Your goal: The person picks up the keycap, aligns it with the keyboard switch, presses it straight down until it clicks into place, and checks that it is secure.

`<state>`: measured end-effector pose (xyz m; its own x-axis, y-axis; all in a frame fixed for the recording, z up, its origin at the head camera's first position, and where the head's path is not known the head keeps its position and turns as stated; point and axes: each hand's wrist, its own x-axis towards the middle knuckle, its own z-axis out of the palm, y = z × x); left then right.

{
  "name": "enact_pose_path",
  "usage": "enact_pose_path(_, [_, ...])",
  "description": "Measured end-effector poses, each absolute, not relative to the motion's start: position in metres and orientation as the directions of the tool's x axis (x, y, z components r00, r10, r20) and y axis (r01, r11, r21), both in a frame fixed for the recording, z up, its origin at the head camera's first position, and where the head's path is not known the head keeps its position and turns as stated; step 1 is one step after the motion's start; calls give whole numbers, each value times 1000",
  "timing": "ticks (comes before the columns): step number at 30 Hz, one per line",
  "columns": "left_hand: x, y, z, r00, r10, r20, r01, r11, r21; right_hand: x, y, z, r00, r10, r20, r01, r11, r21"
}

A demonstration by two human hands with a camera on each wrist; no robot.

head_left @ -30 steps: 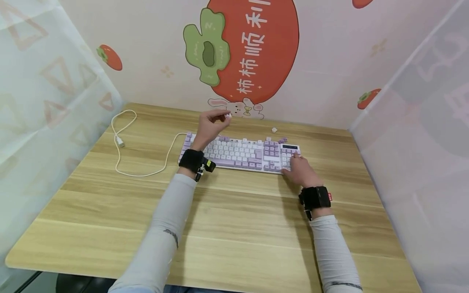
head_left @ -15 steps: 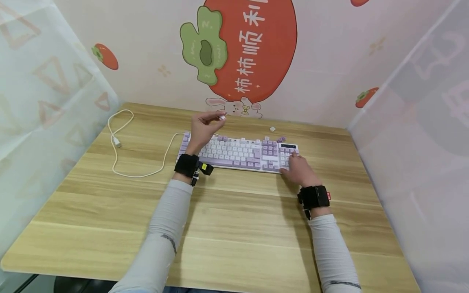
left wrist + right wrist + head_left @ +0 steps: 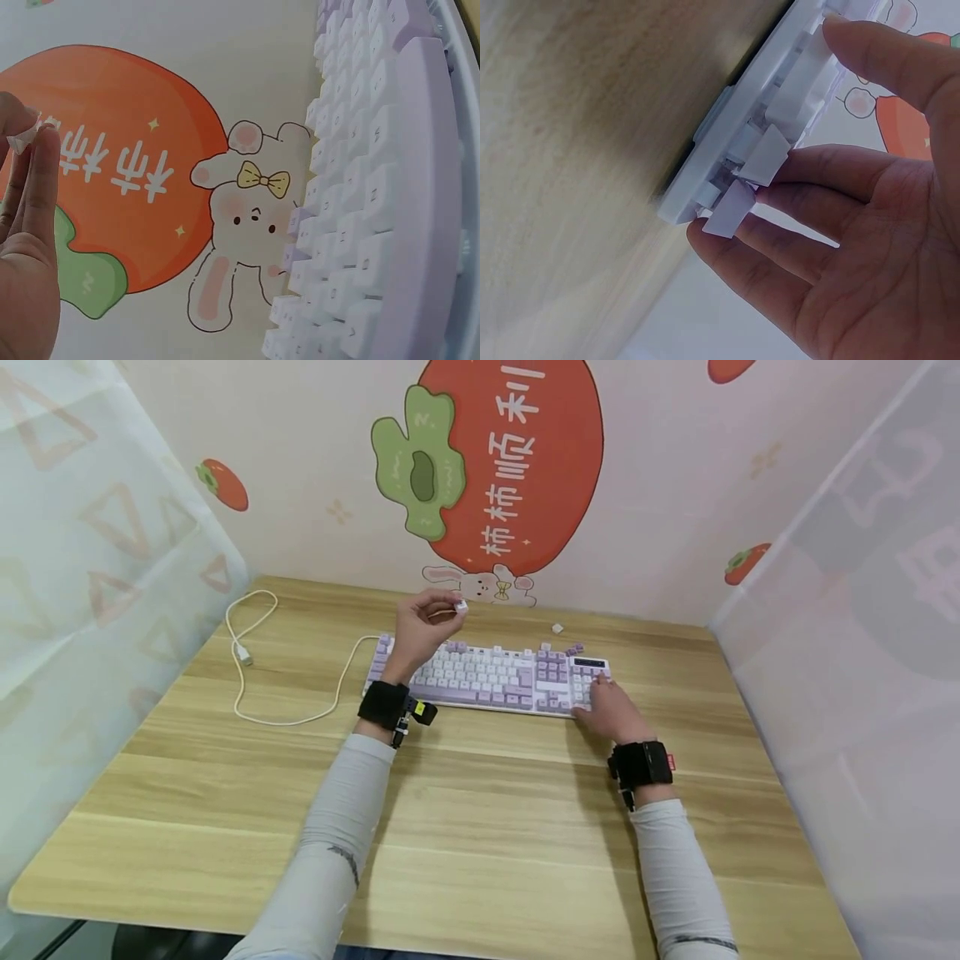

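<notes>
My left hand pinches a small white keycap between thumb and fingertips, raised over the back edge of the keyboard. In the left wrist view the keycap shows at the fingertips, partly covered by them. A white and purple keyboard lies across the back half of the table. On its number pad rests my right hand, fingers extended over the keys and thumb by the front edge. The right wrist view has those fingers against the keys at the keyboard's right end.
A loose white keycap lies behind the keyboard, and purple keycaps sit at its back edge. The white cable loops on the wooden table to the left. A printed backdrop stands behind the table.
My left hand has shifted slightly left from a second ago and turned the keycap, which now shows more of its white side. The right hand stays on the number pad.
</notes>
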<state>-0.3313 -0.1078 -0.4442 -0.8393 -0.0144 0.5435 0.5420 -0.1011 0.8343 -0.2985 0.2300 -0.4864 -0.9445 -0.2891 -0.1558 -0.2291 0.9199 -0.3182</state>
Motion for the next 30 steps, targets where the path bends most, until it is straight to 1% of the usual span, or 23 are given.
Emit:
enact_pose_path(4, [-338,-107,-451,-839,-11,545,544,-61,837,-298,230,-488,-943,-293,-156,-235,921,-312])
enact_pose_path(6, [-344,-107,-455,-825,-4,565,564,-36,825,-299,230,-489,-943,-297,-151,-240,920,-308])
enact_pose_path(11, [-344,-105,-453,-793,27,608,609,37,793,-300,231,-488,-944,-296,-143,-243,922,-303])
enact_pose_path(15, [-340,-103,-451,-806,34,591,591,97,801,-300,231,-488,-943,-296,-151,-242,923,-300])
enact_pose_path(20, [-342,-98,-456,-829,68,555,558,140,818,-300,231,-488,-944,-294,-149,-239,922,-303])
enact_pose_path(23, [-344,-93,-461,-859,98,502,511,205,835,-300,230,-488,-945,-292,-147,-238,923,-302])
enact_pose_path(27, [-345,-84,-469,-916,165,365,400,339,851,-300,231,-488,-945,-287,-154,-232,925,-302])
enact_pose_path(30, [-350,-76,-474,-930,237,281,360,436,825,-300,231,-489,-947,-284,-152,-229,925,-304])
